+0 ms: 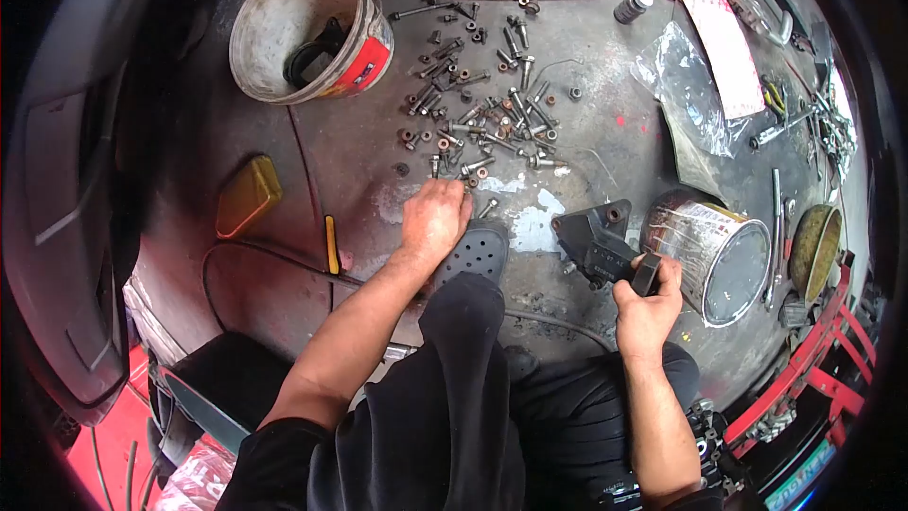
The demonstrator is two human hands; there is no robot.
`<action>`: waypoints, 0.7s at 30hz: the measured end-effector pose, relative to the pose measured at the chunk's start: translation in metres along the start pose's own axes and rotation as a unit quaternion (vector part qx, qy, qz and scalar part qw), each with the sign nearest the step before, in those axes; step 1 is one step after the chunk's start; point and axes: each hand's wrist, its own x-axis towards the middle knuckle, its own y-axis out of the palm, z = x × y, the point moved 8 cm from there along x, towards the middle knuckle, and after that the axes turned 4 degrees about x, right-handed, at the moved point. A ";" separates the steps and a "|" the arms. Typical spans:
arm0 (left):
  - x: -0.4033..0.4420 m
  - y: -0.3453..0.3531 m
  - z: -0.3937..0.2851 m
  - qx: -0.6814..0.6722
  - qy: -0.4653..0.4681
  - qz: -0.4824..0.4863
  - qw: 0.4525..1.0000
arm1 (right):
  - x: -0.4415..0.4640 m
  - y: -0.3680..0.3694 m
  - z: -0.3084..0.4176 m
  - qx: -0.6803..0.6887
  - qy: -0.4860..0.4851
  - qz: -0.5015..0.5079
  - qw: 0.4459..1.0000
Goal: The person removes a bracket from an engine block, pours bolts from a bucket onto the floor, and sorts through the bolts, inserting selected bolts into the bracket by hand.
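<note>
My left hand (436, 219) reaches down to the near edge of a spread of loose bolts and nuts (473, 114) on the grey floor, just beside a grey clog (478, 254). Its fingers are bent downward, and what they touch or hold is hidden beneath them. On the right, my right hand (651, 301) has its thumb and fingers wrapped round the end of a black metal bracket (605, 244). The bracket's wide end, with round holes, points up and left, in front of a dented metal can (705, 251).
A dirty bucket (307, 28) stands at the upper left, above a yellow container (250, 197) and a yellow-handled tool (331, 244). Hoses cross the floor. Plastic sheeting (690, 85), wrenches (776, 227), a round dish (815, 253) and a red frame (804, 378) lie right.
</note>
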 end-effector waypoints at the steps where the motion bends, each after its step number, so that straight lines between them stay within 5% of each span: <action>1: -0.001 0.000 0.001 0.000 0.001 0.002 1.000 | 0.000 0.000 0.000 0.000 0.002 -0.001 1.000; 11: -0.010 -0.011 0.016 -0.014 -0.086 0.006 0.996 | 0.001 0.003 0.006 -0.010 -0.006 0.003 1.000; 21: 0.012 -0.036 0.038 -0.025 -0.097 -0.087 0.991 | -0.001 0.004 0.008 0.011 -0.019 -0.003 1.000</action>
